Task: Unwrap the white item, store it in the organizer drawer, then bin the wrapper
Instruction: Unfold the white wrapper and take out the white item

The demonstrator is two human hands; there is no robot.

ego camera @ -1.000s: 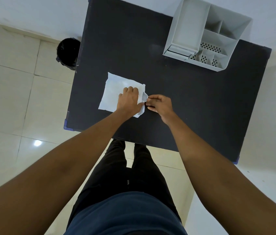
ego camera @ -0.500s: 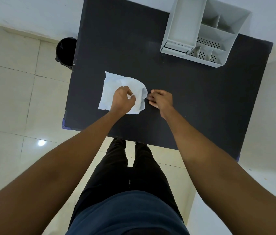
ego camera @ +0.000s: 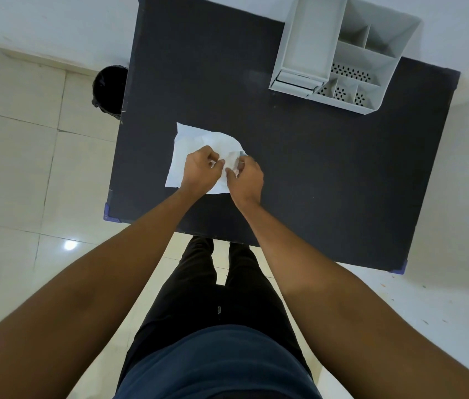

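Black bin [ego camera: 109,89] on the floor, just left of the table [ego camera: 328,174]. White wrapper [ego camera: 191,145] lies flat on the table's near-left part. Left hand [ego camera: 200,171] over it, fingers curled, pinching the paper. Right hand [ego camera: 243,177] touches the left, fingers pinching the crumpled white item [ego camera: 232,159]. Grey organizer [ego camera: 339,53] at the table's far right.

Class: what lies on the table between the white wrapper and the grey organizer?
Nothing. In the head view, only bare dark table separates the white wrapper from the grey organizer.
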